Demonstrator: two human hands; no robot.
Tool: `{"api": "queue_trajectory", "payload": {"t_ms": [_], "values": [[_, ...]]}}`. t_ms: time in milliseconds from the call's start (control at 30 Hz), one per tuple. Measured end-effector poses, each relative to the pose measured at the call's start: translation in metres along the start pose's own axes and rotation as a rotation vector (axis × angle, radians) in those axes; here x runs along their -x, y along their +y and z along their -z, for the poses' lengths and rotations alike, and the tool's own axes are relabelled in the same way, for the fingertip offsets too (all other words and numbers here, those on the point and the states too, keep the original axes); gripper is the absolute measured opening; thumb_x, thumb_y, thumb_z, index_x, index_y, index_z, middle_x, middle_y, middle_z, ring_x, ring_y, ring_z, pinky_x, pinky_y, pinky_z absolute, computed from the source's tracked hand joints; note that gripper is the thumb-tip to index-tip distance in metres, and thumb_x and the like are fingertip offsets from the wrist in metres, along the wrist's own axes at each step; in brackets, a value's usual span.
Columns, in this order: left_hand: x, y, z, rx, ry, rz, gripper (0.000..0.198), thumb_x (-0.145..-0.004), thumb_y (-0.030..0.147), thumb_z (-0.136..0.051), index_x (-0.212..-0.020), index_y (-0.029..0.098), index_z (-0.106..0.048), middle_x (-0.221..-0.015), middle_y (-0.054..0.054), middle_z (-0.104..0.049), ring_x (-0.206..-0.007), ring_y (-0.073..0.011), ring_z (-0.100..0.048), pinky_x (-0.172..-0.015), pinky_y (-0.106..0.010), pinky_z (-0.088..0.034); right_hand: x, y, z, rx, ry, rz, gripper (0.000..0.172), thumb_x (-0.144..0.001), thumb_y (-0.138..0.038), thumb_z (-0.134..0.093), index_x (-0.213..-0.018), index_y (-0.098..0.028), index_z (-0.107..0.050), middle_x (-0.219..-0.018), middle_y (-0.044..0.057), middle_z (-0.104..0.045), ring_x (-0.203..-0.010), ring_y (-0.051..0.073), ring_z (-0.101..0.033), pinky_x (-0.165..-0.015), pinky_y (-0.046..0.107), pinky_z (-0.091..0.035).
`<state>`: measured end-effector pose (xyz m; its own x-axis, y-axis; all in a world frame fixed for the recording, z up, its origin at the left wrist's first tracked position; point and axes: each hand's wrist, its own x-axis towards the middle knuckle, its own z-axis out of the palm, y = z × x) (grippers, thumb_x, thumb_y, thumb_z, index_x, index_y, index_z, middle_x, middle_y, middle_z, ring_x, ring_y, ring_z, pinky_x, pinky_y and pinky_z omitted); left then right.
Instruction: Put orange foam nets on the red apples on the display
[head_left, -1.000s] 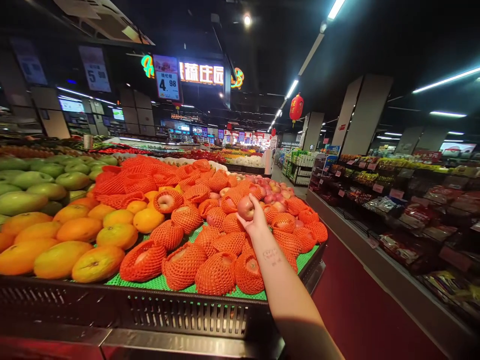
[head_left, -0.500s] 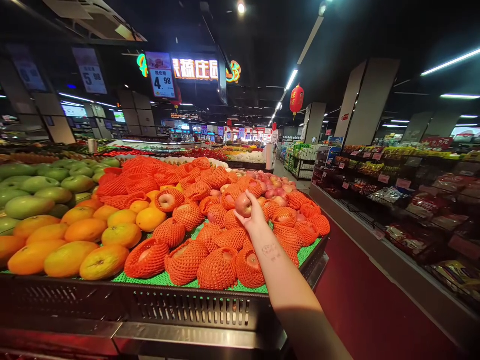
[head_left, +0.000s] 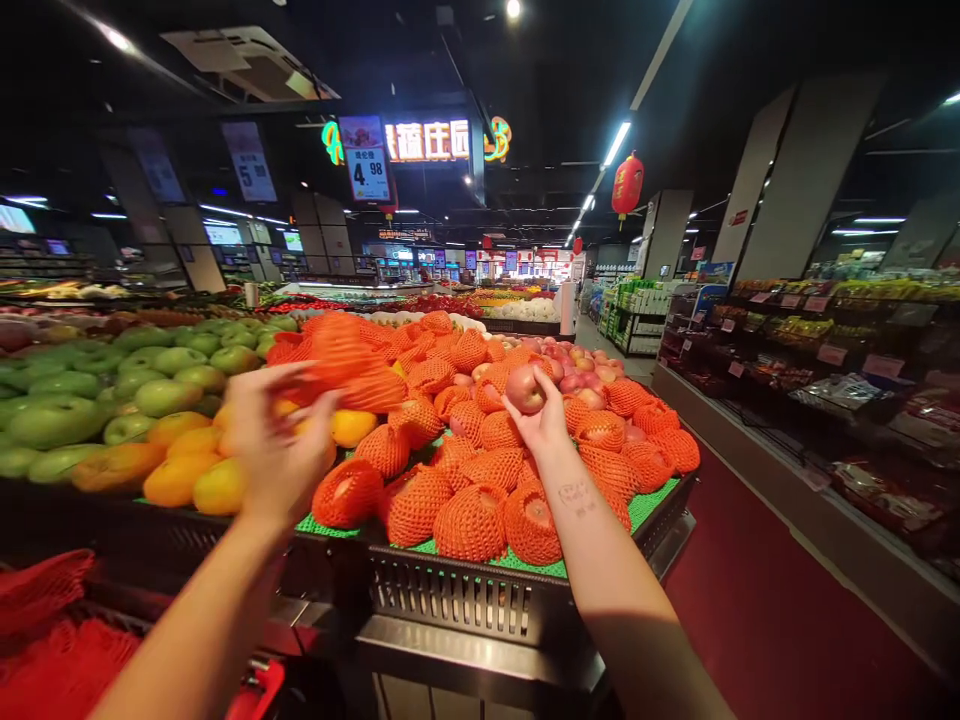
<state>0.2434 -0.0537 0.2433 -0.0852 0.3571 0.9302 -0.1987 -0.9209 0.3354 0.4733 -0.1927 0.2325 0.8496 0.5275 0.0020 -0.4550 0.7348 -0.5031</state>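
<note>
In my right hand (head_left: 547,425) is a bare red apple (head_left: 523,388), gripped between thumb and fingers above the fruit pile. My left hand (head_left: 274,445) is raised at the left, thumb and fingers closed on an orange foam net sleeve (head_left: 349,365), which is smeared by motion; whether anything is inside it I cannot tell. Below and between my hands lie several fruits in orange foam nets (head_left: 471,522) on a green mat (head_left: 651,505). Beneath my left hand are orange-yellow fruits (head_left: 186,478), partly hidden by it.
Green fruits (head_left: 64,420) are heaped at the left, and bare apples (head_left: 581,362) lie behind the netted ones. A black slatted edge (head_left: 450,595) fronts the display. At lower left is a red basket (head_left: 262,690) near red netting (head_left: 67,660). Shelves of packaged goods (head_left: 840,370) line the right.
My left hand has come into view at the left with an orange foam net in it. My right hand still holds the apple. The view has turned left, bringing red netting into sight.
</note>
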Motion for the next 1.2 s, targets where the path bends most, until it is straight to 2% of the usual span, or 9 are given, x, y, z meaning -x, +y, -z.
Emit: {"api": "queue_trajectory", "payload": {"t_ms": [67, 167, 267, 400, 533, 700, 1000, 1100, 1200], "values": [[0.003, -0.009, -0.067, 0.145, -0.168, -0.001, 0.025, -0.084, 0.03, -0.075, -0.107, 0.022, -0.067, -0.102, -0.005, -0.064, -0.09, -0.0169, -0.064, -0.071, -0.027, -0.058, 0.0, -0.003, -0.001, -0.02, -0.047, 0.002, 0.021, -0.085, -0.022, -0.071, -0.106, -0.022, -0.066, -0.11, 0.001, -0.072, -0.094, 0.016, -0.069, -0.072, 0.029, -0.067], [0.014, -0.02, -0.165, 0.217, -0.244, 0.142, 0.015, -0.084, 0.025, -0.068, -0.097, 0.018, -0.063, -0.102, -0.008, -0.067, -0.098, -0.0207, -0.065, -0.086, -0.034, -0.058, 0.002, -0.007, -0.002, -0.047, -0.11, -0.005, 0.021, -0.093, -0.031, -0.064, -0.111, -0.021, -0.065, -0.1, 0.002, -0.074, -0.085, 0.016, -0.073, -0.067, 0.024, -0.065], [0.029, -0.036, -0.209, 0.198, -0.349, 0.328, 0.023, -0.072, 0.012, -0.061, -0.094, 0.018, -0.063, -0.1, -0.008, -0.072, -0.096, -0.0223, -0.067, -0.093, -0.038, -0.055, 0.005, -0.007, -0.003, -0.022, -0.095, -0.005, 0.027, -0.095, -0.039, -0.064, -0.115, -0.021, -0.063, -0.092, 0.003, -0.075, -0.075, 0.016, -0.075, -0.062, 0.023, -0.063], [0.04, -0.067, -0.197, 0.249, -0.47, 0.439, 0.022, -0.071, 0.021, -0.063, -0.09, 0.017, -0.072, -0.098, -0.009, -0.077, -0.093, -0.0244, -0.069, -0.093, -0.04, -0.055, 0.004, -0.001, -0.004, 0.054, -0.101, 0.015, 0.031, -0.091, -0.038, -0.069, -0.117, -0.021, -0.063, -0.091, 0.003, -0.075, -0.072, 0.016, -0.075, -0.062, 0.023, -0.063], [0.03, -0.081, -0.176, 0.282, -0.442, 0.527, 0.02, -0.072, 0.031, -0.071, -0.084, 0.016, -0.076, -0.087, -0.009, -0.077, -0.083, -0.0238, -0.068, -0.083, -0.036, -0.055, 0.003, 0.004, -0.003, 0.112, -0.084, 0.034, 0.041, -0.085, -0.041, -0.074, -0.119, -0.022, -0.063, -0.092, 0.003, -0.074, -0.073, 0.017, -0.074, -0.064, 0.025, -0.063], [0.02, -0.076, -0.175, 0.253, -0.311, 0.365, 0.016, -0.077, 0.025, -0.072, -0.088, 0.016, -0.078, -0.095, -0.009, -0.078, -0.09, -0.021, -0.07, -0.092, -0.034, -0.053, 0.009, -0.003, -0.002, 0.143, -0.171, 0.065, 0.05, -0.077, -0.045, -0.076, -0.12, -0.024, -0.062, -0.105, 0.003, -0.071, -0.085, 0.017, -0.071, -0.072, 0.03, -0.063], [0.014, -0.067, -0.171, 0.436, -0.37, 0.311, 0.012, -0.081, 0.024, -0.072, -0.089, 0.016, -0.074, -0.092, -0.006, -0.074, -0.085, -0.017, -0.067, -0.08, -0.028, -0.056, 0.011, -0.013, 0.001, 0.194, -0.309, -0.05, 0.058, -0.078, -0.061, -0.067, -0.117, -0.018, -0.061, -0.09, 0.005, -0.07, -0.078, 0.018, -0.07, -0.065, 0.027, -0.061], [0.014, -0.066, -0.169, 0.505, -0.498, 0.391, 0.023, -0.076, 0.035, -0.078, -0.09, 0.017, -0.074, -0.095, -0.006, -0.074, -0.086, -0.0179, -0.066, -0.075, -0.028, -0.055, 0.011, -0.012, 0.003, 0.243, -0.364, -0.072, 0.055, -0.078, -0.059, -0.068, -0.116, -0.02, -0.061, -0.09, 0.005, -0.07, -0.078, 0.017, -0.069, -0.063, 0.025, -0.06], [0.015, -0.064, -0.169, 0.582, -0.515, 0.559, 0.041, -0.084, 0.057, -0.071, -0.076, 0.017, -0.066, -0.081, -0.005, -0.066, -0.077, -0.017, -0.062, -0.068, -0.028, -0.051, 0.01, -0.006, 0.005, 0.358, -0.388, -0.039, 0.058, -0.073, -0.056, -0.074, -0.117, -0.02, -0.062, -0.095, 0.006, -0.071, -0.082, 0.019, -0.069, -0.065, 0.028, -0.06]]}}
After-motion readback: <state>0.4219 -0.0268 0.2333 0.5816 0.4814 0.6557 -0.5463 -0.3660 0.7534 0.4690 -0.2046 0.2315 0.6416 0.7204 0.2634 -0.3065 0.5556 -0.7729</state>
